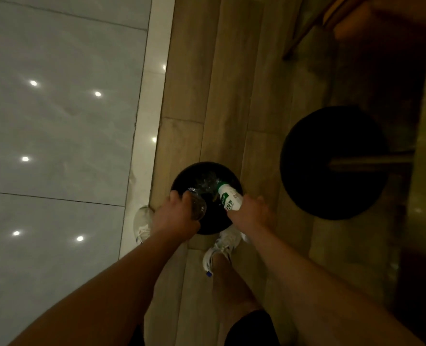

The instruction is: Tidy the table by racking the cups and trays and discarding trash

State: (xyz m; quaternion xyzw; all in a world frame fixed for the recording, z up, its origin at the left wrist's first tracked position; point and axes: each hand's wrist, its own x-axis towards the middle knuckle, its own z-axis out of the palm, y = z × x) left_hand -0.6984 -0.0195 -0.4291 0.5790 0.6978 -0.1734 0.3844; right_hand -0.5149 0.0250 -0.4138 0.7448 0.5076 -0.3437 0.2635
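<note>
Over the bin (182,176), your left hand (175,213) curls its fingers round a clear container (199,208) at 8 o'clock, and your right hand (253,211) round a white bottle (229,199) at 3 o'clock, both probably light, slick, best gripped mid-body.

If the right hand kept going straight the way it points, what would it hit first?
Probably the crumpled clear plastic lying in the black bin: the right hand points its white bottle down into the opening. Depth is hard to judge from above.
</note>
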